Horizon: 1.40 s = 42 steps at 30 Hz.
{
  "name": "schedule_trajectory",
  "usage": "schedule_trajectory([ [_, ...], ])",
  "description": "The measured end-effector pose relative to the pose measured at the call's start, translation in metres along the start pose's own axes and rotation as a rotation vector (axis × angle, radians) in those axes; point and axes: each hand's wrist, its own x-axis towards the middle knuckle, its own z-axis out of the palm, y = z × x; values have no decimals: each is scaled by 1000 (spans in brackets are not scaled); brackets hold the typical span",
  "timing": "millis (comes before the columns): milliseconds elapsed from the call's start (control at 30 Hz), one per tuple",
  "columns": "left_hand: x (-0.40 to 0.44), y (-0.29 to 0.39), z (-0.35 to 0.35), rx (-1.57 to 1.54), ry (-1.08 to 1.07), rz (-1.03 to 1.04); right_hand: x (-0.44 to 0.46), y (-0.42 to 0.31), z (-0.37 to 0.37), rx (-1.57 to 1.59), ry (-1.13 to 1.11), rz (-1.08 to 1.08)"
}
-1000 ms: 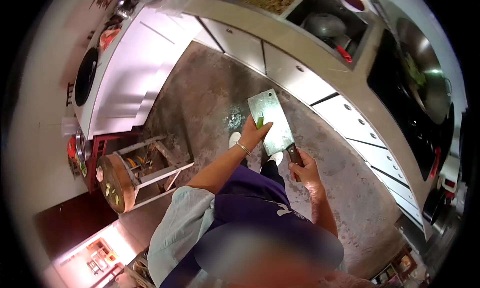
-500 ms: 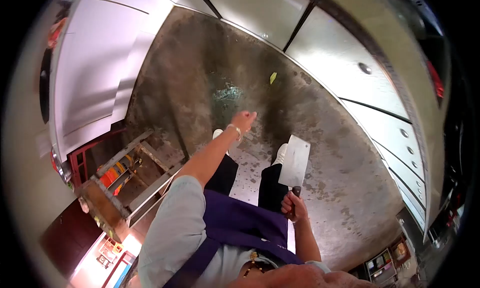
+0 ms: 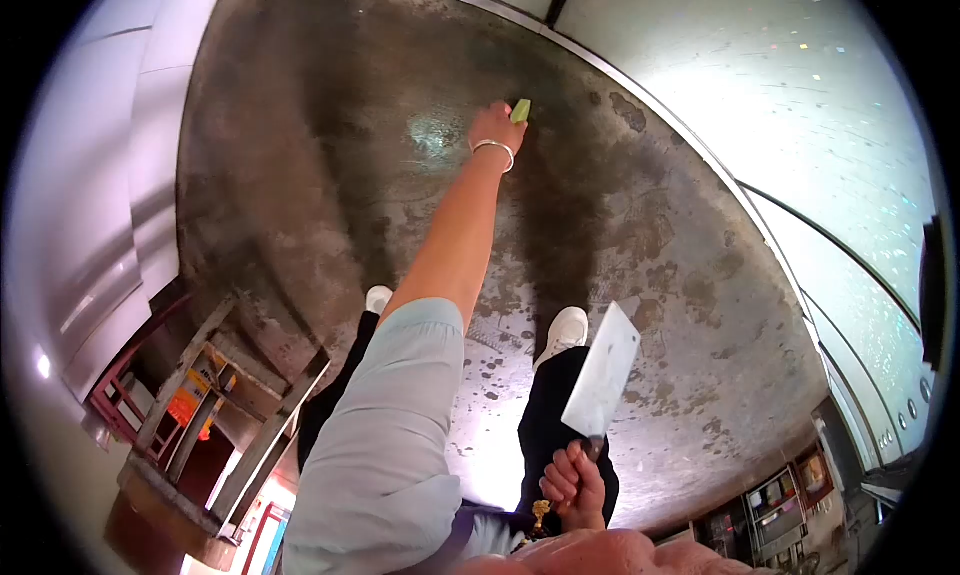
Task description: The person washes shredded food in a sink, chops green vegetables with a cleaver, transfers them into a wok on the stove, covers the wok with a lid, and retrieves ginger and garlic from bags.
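Note:
My left hand (image 3: 498, 127) is stretched far forward over the floor, its fingers closed at a small green vegetable piece (image 3: 521, 111). A pale bracelet circles the wrist. Near my body, my right hand (image 3: 575, 487) is wrapped round the dark handle of a cleaver (image 3: 603, 372), whose broad metal blade points up and away from me. One white shoe (image 3: 566, 333) shows just left of the blade, and part of the other (image 3: 378, 298) is beside my left sleeve.
White cabinets (image 3: 840, 245) run along the right, with another white cabinet (image 3: 110, 175) on the left. A wooden stand (image 3: 250, 445) with a thick round block (image 3: 165, 515) is at the lower left. The concrete floor (image 3: 300, 155) has dark stains.
The view has tipped down toward the floor. The green piece, at my left hand and then loose on the floor, is at my left fingers again. My right hand has kept the cleaver, lowered from my left hand.

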Motion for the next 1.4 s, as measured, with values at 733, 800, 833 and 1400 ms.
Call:
schedule_trajectory([
  [733, -278, -135, -171, -1193, -55, -488, 10, 9, -28, -173, -46, 120],
  [800, -336, -160, -245, -1316, 78, -411, 2, 16, -30, -307, -122, 183],
  [833, -365, -177, -281, -1368, 96, -471, -3, 20, -27, -417, -153, 198],
  [1400, -863, -437, -577, -1042, 1354, -840, -238, 266, 206, -2178, -545, -198],
])
